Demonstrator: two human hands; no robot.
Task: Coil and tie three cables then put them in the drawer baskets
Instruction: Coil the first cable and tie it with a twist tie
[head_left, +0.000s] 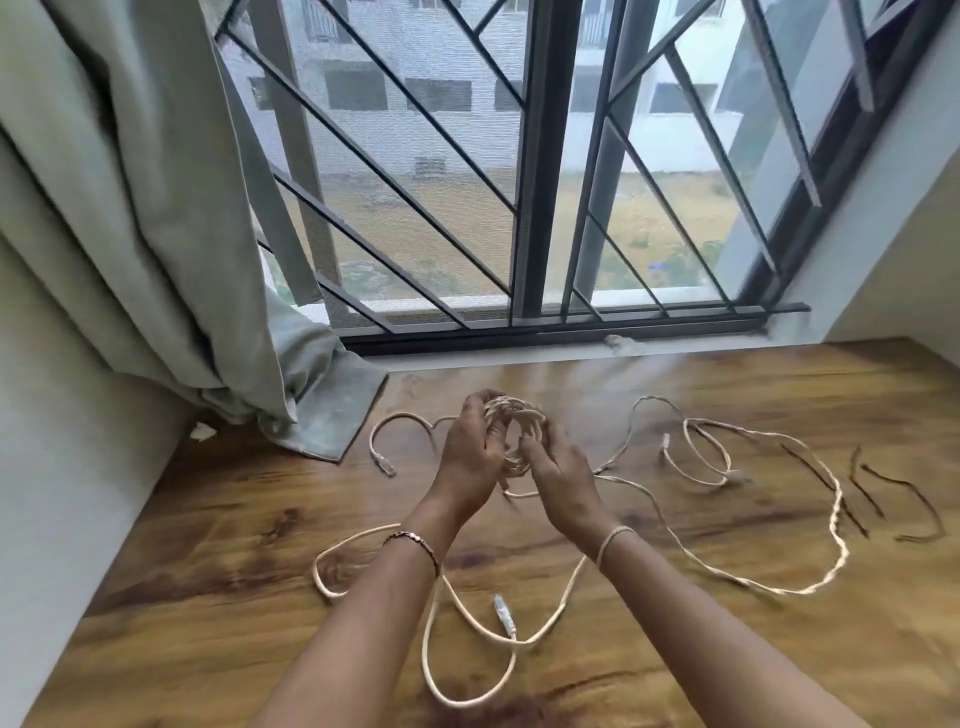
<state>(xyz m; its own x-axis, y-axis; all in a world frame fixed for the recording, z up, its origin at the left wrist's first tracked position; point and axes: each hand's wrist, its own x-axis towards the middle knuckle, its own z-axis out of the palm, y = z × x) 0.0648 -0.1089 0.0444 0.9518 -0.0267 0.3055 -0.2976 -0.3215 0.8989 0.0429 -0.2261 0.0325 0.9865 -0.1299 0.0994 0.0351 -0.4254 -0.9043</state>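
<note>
Cables sprawl loose across wood surface w/ plugs showing; you've got the coil up btwn both hands, left hand & right hand fingers curled round its loops.

home room | we see curtain left of our hands, barred window beyond (flats outside) | wood floor beneath

Both bare forearms reach forward and angle inward, so the hands meet close together above the worktop. The left hand is raised with fingers curled shut, and the right hand sits just beside it, fingers bent in a pinch.
</note>
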